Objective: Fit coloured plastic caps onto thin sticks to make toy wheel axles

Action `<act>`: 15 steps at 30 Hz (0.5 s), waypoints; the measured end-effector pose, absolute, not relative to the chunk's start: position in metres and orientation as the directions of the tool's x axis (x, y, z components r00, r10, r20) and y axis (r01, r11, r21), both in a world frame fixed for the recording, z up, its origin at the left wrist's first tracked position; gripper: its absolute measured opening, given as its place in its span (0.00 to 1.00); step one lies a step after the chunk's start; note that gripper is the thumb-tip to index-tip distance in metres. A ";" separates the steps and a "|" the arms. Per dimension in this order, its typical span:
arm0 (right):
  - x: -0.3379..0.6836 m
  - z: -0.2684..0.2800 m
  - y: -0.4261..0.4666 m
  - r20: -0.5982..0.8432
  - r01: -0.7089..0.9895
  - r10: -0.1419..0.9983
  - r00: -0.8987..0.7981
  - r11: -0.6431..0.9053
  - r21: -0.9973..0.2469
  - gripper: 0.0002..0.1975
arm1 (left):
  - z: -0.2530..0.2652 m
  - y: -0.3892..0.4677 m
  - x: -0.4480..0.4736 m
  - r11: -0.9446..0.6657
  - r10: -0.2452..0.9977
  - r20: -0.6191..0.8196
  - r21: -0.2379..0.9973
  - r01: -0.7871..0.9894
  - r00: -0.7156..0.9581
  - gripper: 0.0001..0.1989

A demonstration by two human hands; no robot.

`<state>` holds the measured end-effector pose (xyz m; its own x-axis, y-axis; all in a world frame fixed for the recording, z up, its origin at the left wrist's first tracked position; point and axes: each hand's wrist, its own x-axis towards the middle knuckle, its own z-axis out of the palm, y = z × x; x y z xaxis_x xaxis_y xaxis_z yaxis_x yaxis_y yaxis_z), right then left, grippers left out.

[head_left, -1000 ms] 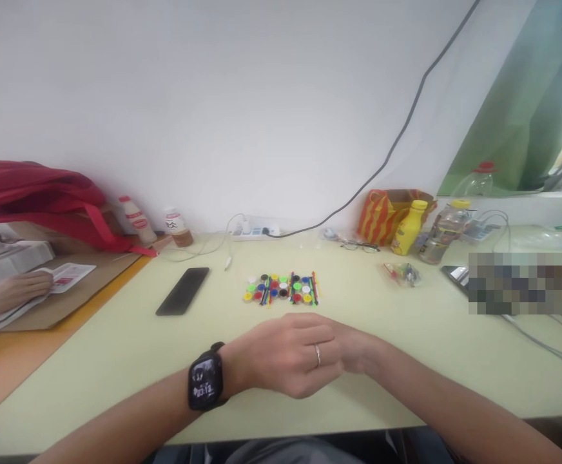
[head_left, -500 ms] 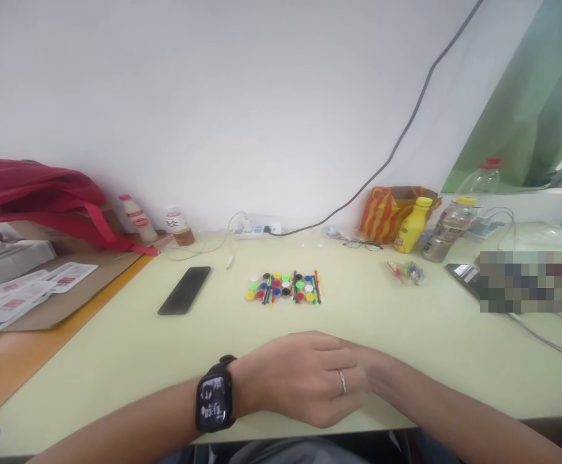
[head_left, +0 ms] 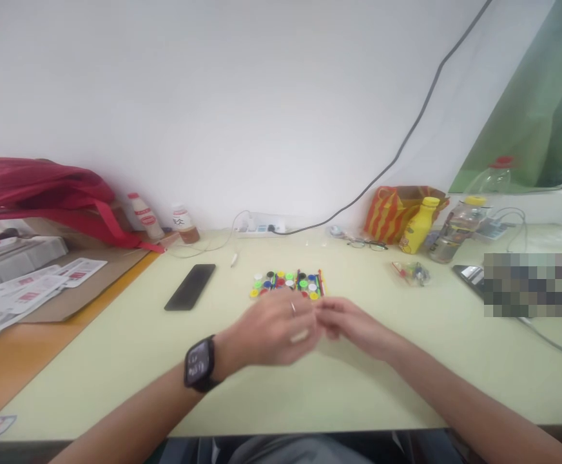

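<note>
My left hand [head_left: 278, 327], with a ring and a black watch [head_left: 198, 365] at the wrist, hovers palm down over the table. Its fingers are loosely bent, with a gap between them; nothing shows in them. My right hand [head_left: 348, 323] faces it from the right, fingers loosely curved and apart, fingertips close to the left fingers. Blur hides whether they touch. Just beyond lie rows of small round pieces [head_left: 258, 277] in several colours. Thin coloured sticks [head_left: 321, 282] lie between and beside them. My left hand covers part of the front row.
A black phone [head_left: 191, 287] lies left of the pieces. A clear bag of small parts [head_left: 412, 274] is to the right. Glasses [head_left: 368, 245], a yellow bottle [head_left: 419, 227], a striped bag [head_left: 382, 216] and a power strip [head_left: 261, 225] line the wall. Papers [head_left: 39, 290] lie left.
My hands were folded over each other near the table's front edge. They have separated and moved forward to the coloured pieces, and the right hand now shows. The view has shifted slightly.
</note>
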<state>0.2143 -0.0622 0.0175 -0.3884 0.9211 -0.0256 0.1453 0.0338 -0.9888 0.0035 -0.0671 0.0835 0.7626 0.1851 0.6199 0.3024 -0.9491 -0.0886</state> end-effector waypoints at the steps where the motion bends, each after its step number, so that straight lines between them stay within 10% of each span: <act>1: 0.219 0.015 -0.053 -0.003 0.205 0.934 -0.358 0.076 -0.976 0.18 | 0.080 -0.058 -0.002 -0.912 0.312 0.599 -0.029 0.409 0.737 0.07; 5: 0.236 -0.007 -0.025 0.141 0.592 0.985 -0.103 0.175 -0.787 0.12 | 0.055 -0.027 -0.007 -0.778 0.569 0.458 0.028 0.628 0.683 0.08; 15: 0.223 -0.017 -0.007 0.133 0.866 0.990 -0.037 0.098 -0.490 0.09 | 0.010 0.000 0.011 -0.763 0.568 0.390 -0.082 0.641 0.725 0.08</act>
<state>0.2231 -0.0066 -0.0169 -0.0366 0.9904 0.1334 0.8663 0.0980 -0.4898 0.0109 -0.0005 0.0105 0.7249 0.5676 0.3903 0.6414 -0.7628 -0.0819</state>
